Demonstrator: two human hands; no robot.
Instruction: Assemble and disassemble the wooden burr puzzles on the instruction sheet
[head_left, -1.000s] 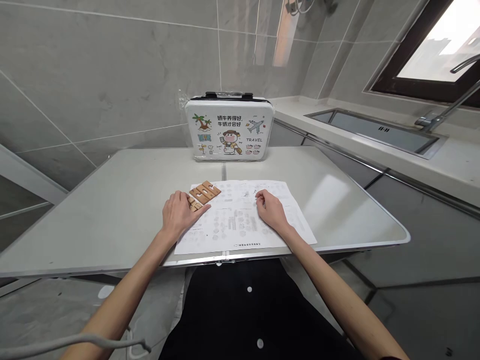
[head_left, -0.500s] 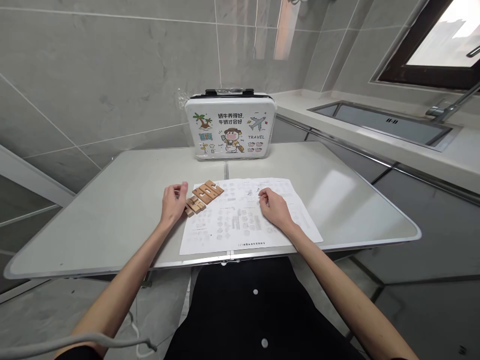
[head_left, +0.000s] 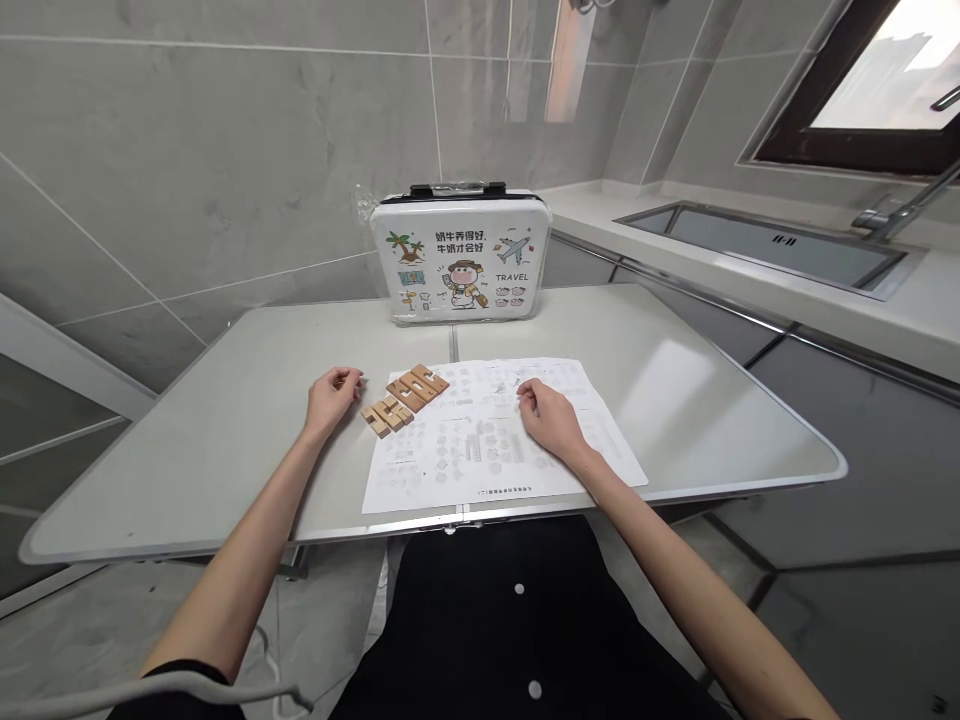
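Note:
Several notched wooden puzzle pieces (head_left: pixel 405 398) lie side by side in a slanted row at the left corner of a printed instruction sheet (head_left: pixel 495 440) on a grey folding table (head_left: pixel 247 400). My left hand (head_left: pixel 330 397) rests on the table just left of the pieces, fingers curled loosely, with nothing visible in it. My right hand (head_left: pixel 547 418) lies on the sheet with its fingers curled under, holding the paper down.
A white lunchbox-style case (head_left: pixel 459 256) with cartoon prints stands at the table's far edge against the tiled wall. A counter with a steel sink (head_left: pixel 780 245) and a tap (head_left: pixel 907 205) runs along the right. A grey cable (head_left: pixel 150 685) crosses bottom left.
My left hand has slid left off the wooden pieces and curled on the bare table. The pieces lie exposed. My right hand has stayed on the sheet.

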